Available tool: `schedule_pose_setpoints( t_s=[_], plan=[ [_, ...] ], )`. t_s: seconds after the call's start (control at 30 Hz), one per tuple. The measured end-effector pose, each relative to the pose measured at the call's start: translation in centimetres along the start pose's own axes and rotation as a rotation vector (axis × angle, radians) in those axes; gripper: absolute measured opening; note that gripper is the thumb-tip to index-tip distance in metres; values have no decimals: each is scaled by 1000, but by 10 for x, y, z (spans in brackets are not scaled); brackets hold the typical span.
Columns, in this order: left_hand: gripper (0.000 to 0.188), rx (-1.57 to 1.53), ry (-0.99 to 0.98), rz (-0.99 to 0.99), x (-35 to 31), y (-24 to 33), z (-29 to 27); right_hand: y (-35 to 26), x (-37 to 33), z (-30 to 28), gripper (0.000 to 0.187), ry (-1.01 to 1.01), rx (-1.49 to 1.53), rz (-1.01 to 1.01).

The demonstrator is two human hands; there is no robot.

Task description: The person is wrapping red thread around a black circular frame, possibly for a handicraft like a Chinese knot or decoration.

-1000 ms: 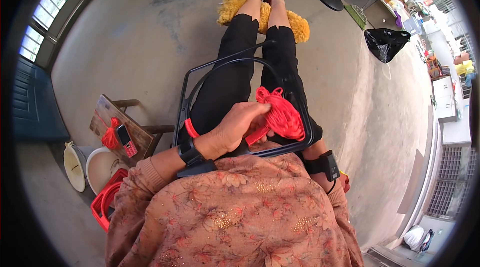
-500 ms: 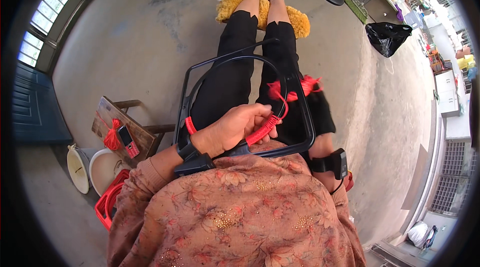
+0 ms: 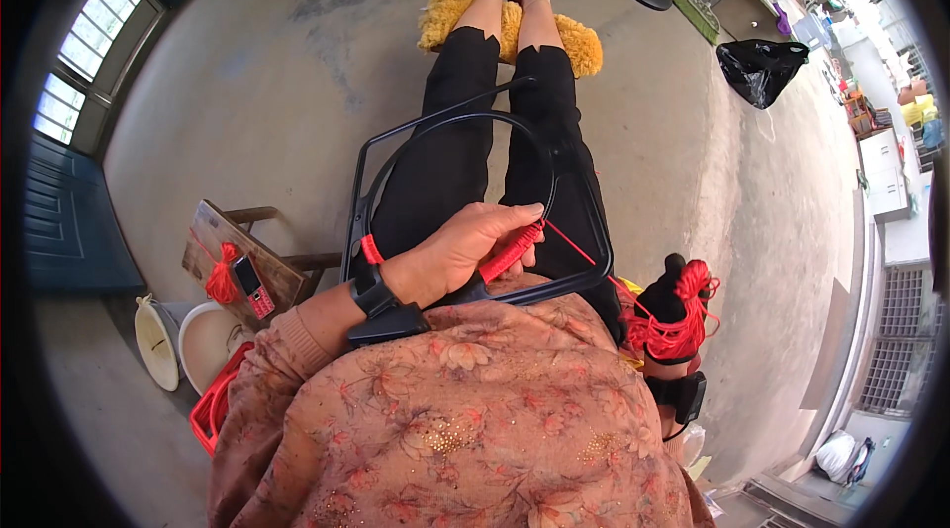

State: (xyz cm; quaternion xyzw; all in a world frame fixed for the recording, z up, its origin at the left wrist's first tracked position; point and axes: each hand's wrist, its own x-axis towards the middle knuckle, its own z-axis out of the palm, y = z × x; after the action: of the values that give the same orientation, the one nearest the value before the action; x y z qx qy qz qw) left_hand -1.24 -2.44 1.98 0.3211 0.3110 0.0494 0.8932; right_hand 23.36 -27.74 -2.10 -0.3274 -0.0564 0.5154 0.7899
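Observation:
A black frame (image 3: 607,211) with rounded corners and a round inner ring (image 3: 524,122) lies across my lap. My left hand (image 3: 460,246) is closed on the ring, its thumb pressing at the end of a tight red cord wrapping (image 3: 512,251). A second short red wrapping (image 3: 371,249) sits on the ring's left side. From the thumb a taut red strand (image 3: 571,242) runs down right, past the frame, towards my right hand (image 3: 665,302). That hand wears a black glove and is closed on a bundle of red cord (image 3: 699,292); its fingers are partly hidden.
To my left stands a wooden stool (image 3: 208,251) with a red cord hank (image 3: 224,281) and a mobile phone (image 3: 253,286). White buckets (image 3: 203,350) and a red basket (image 3: 206,414) are beside it. My feet rest over a yellow fluffy roll (image 3: 579,45). A black bag (image 3: 760,71) lies at far right.
My right hand has swung from over the frame out to the lower right with the cord bundle, and the loose loop at my left thumb is now a taut strand. My left hand keeps its grip.

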Motion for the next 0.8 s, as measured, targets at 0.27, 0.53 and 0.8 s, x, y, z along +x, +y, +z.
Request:
schedule_pose_setpoints(
  t_s=[0.27, 0.53, 0.8],
  plan=[
    [22, 27, 41, 63, 5, -1, 0, -10, 26, 23, 34, 163, -213, 47],
    [20, 40, 47, 129, 0, 0, 0, 32, 69, 105, 42, -132, -703, 335],
    [12, 2, 4, 226, -1, -3, -4, 64, 86, 145, 41, -364, -583, 201]
  ],
)
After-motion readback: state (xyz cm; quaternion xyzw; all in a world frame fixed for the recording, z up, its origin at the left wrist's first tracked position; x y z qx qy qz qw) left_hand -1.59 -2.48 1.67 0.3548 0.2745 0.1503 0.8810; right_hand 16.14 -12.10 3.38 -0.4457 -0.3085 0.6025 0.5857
